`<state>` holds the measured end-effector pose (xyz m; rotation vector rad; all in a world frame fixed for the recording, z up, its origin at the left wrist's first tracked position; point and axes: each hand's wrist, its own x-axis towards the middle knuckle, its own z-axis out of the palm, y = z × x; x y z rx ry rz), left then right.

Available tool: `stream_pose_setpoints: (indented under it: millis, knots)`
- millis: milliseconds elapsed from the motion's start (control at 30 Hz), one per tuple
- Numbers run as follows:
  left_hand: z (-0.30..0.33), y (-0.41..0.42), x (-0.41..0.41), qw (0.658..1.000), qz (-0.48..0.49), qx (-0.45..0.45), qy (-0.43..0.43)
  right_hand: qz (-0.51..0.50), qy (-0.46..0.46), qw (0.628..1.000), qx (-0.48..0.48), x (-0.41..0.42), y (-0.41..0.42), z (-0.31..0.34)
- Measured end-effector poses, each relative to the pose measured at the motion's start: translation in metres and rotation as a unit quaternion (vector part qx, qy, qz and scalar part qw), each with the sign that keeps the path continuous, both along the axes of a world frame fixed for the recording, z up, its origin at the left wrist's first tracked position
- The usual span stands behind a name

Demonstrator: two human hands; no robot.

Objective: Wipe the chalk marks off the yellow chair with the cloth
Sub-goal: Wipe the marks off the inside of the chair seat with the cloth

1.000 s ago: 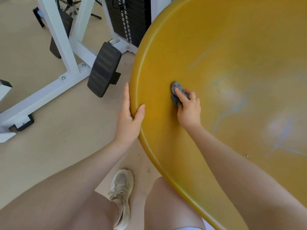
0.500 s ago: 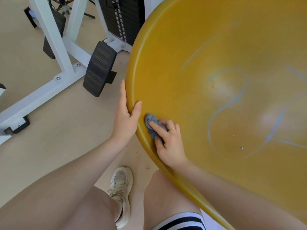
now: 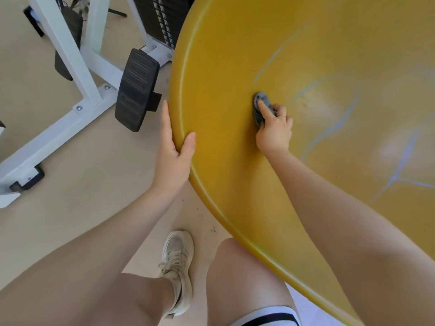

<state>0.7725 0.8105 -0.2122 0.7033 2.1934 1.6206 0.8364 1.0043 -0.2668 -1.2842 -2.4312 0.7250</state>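
Pressing a bunched cloth [image 3: 261, 108] against the chair [image 3: 223, 172], the right hand [image 3: 274, 130] is gripping it. The left hand [image 3: 173, 151] is clasping the chair's rim beside pale chalk marks [image 3: 329, 135].

We look down on a pale beige floor [image 3: 77, 175] where a white steel gym machine frame [image 3: 68, 55] stands at upper left, its ribbed black foot pedal [image 3: 137, 89] tilted beside a black weight stack [image 3: 166, 17], all in soft, even light.

yellow chair [image 3: 235, 161], pale blue chalk marks [image 3: 329, 132], grey cloth [image 3: 259, 114], black-white striped shorts [image 3: 266, 317].
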Motion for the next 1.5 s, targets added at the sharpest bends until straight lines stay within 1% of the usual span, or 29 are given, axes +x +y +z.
stream_pose_setpoints:
  millis: [67, 167, 233, 267, 333, 400, 467, 567, 667, 733, 800, 900, 1000, 1100, 1167, 1233, 1367, 1433, 1500]
  knots:
    - [0.001, -0.002, -0.002, 1.000, -0.013, 0.006, -0.003, 0.043, 0.001, 0.999, 0.007, 0.008, -0.020, 0.002]
    - [-0.001, -0.006, 0.000, 1.000, -0.018, 0.008, -0.008, 0.167, 0.057, 0.983, 0.041, 0.036, -0.074, 0.001]
    - [-0.003, -0.009, 0.005, 1.000, -0.011, 0.006, -0.003, 0.219, 0.096, 0.971, 0.028, 0.060, -0.107, -0.001]
    - [-0.004, -0.009, 0.008, 1.000, -0.010, 0.003, 0.005, 0.238, 0.101, 0.966, 0.018, 0.071, -0.118, -0.002]
    - [-0.006, -0.010, 0.012, 1.000, -0.004, 0.000, 0.014, 0.278, 0.101, 0.955, 0.014, 0.083, -0.123, -0.003]
    - [-0.008, -0.010, 0.013, 1.000, 0.002, 0.000, 0.014, 0.295, 0.084, 0.951, 0.028, 0.083, -0.108, -0.009]
    - [-0.007, -0.010, 0.014, 1.000, 0.002, 0.001, 0.002, 0.252, 0.066, 0.964, 0.047, 0.073, -0.086, -0.016]
    - [-0.008, -0.009, 0.015, 1.000, 0.000, 0.010, -0.010, 0.138, 0.004, 0.988, 0.063, 0.053, -0.045, -0.024]
    - [-0.008, -0.009, 0.014, 1.000, -0.002, 0.024, -0.018, 0.030, -0.040, 0.999, 0.006, 0.038, -0.012, -0.017]
    - [-0.009, -0.009, 0.014, 0.999, -0.004, 0.028, -0.026, -0.020, -0.039, 0.998, -0.045, 0.031, -0.011, -0.010]
    - [-0.009, -0.010, 0.015, 1.000, -0.005, 0.023, -0.021, -0.005, -0.010, 0.997, -0.072, 0.028, -0.028, -0.004]
    - [-0.007, -0.009, 0.014, 1.000, -0.007, 0.001, 0.007, 0.103, 0.064, 0.991, -0.063, 0.038, -0.079, 0.007]
    - [-0.006, -0.010, 0.013, 1.000, 0.000, -0.009, 0.005, 0.189, 0.109, 0.973, -0.081, 0.050, -0.131, 0.023]
    - [-0.005, -0.012, 0.014, 1.000, 0.001, -0.015, -0.010, 0.234, 0.130, 0.960, -0.081, 0.052, -0.133, 0.032]
    - [-0.004, -0.012, 0.015, 1.000, -0.004, -0.015, -0.023, 0.255, 0.125, 0.957, -0.055, 0.044, -0.118, 0.030]
    - [-0.004, -0.012, 0.013, 0.999, -0.016, -0.008, -0.029, 0.233, 0.123, 0.964, -0.031, 0.030, -0.104, 0.025]
    - [0.000, -0.010, -0.005, 0.999, -0.041, 0.003, -0.021, 0.109, 0.113, 0.988, -0.004, -0.006, -0.068, 0.016]
    - [0.007, -0.005, -0.020, 0.998, -0.064, 0.017, -0.020, 0.033, 0.088, 0.995, -0.026, -0.018, -0.038, 0.016]
    - [0.016, 0.003, -0.034, 0.996, -0.084, 0.031, -0.025, -0.046, 0.049, 0.994, -0.089, -0.028, -0.010, 0.021]
